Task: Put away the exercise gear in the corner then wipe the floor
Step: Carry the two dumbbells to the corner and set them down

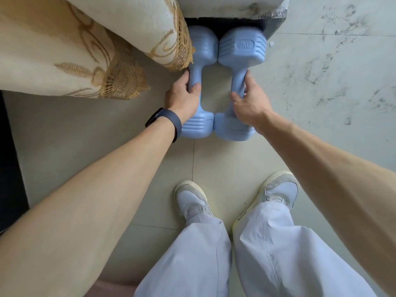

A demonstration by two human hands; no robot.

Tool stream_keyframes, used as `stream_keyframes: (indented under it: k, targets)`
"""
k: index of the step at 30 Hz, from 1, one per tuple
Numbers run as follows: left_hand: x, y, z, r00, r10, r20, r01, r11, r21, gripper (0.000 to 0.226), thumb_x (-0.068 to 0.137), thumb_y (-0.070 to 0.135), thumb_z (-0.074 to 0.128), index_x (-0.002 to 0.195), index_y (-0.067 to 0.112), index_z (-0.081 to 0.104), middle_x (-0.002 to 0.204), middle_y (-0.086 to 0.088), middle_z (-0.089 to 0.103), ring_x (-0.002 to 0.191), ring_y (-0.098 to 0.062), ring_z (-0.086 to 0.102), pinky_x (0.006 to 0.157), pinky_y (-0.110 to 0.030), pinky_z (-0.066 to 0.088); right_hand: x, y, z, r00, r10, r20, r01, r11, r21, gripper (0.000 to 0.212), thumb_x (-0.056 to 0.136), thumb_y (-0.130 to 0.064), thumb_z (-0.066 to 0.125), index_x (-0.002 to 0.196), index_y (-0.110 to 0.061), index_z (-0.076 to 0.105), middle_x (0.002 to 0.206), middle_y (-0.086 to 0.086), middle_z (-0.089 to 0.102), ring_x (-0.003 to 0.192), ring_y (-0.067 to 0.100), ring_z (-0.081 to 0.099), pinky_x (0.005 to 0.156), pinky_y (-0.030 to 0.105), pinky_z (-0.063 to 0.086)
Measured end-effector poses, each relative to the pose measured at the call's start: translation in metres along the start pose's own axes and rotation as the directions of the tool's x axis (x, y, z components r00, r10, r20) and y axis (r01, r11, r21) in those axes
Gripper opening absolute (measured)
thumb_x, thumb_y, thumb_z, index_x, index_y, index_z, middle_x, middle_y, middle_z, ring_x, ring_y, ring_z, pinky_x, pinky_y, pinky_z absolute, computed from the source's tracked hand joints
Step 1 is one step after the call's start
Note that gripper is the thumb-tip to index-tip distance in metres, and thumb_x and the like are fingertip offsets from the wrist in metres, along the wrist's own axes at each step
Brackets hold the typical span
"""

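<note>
Two blue dumbbells lie side by side on the tiled floor (321,86), heads touching, far ends against the dark base (222,23) of a wall.

Left hand (182,95): fingers and thumb curled round the handle of the left dumbbell (203,47). A dark band (169,123) sits on that wrist.

Right hand (248,101): fingers wrapped over the handle of the right dumbbell (243,46), thumb on the inner side. That dumbbell's far head bears a weight mark.

A cream cloth (85,50) with gold embroidery overlaps the left dumbbell's far head. The floor at right is scuffed with dark marks. The person's pale shoes (190,198) stand near the dumbbells.
</note>
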State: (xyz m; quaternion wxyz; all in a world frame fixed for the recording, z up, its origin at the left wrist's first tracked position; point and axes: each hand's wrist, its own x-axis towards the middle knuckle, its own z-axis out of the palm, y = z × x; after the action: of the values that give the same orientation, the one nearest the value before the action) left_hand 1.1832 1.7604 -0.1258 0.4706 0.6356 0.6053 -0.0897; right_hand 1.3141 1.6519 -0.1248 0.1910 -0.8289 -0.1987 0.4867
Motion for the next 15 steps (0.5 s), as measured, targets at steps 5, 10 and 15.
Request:
stream_keyframes:
  k: [5,10,15]
  targets:
    - [-0.053,0.026,-0.029,0.99,-0.008,0.141,-0.01,0.993,0.122,0.051,0.099,0.028,0.049,0.15,0.03,0.04,0.15,-0.002,0.048,0.136,-0.023,0.046,0.107,-0.024,0.034,-0.065,-0.025,-0.017,0.999,0.035,0.038,-0.027,0.983,-0.183,0.053,0.096,-0.025,0.051,0.144,-0.013,0.035,0.136,0.016,0.054,0.124,0.038,0.051,0.091,0.035,0.04]
    - [-0.172,0.067,-0.062,0.97,-0.008,0.242,-0.055,0.966,0.251,0.042,0.094,0.021,0.057,0.137,0.023,0.059,0.142,-0.006,0.056,0.131,-0.025,0.05,0.104,-0.027,0.037,-0.19,-0.064,-0.071,0.99,-0.068,0.12,0.103,0.944,-0.313,0.052,0.096,-0.024,0.05,0.146,-0.015,0.041,0.144,0.012,0.052,0.129,0.035,0.047,0.105,0.041,0.04]
    - [-0.302,0.134,-0.144,0.975,-0.011,0.22,-0.04,0.973,0.226,0.046,0.092,0.035,0.059,0.138,0.032,0.056,0.142,0.0,0.057,0.131,-0.024,0.051,0.107,-0.034,0.041,-0.338,-0.141,-0.161,0.964,-0.254,0.076,0.263,0.879,-0.398,0.045,0.097,-0.026,0.052,0.141,-0.02,0.051,0.135,0.004,0.061,0.123,0.033,0.05,0.1,0.042,0.045]
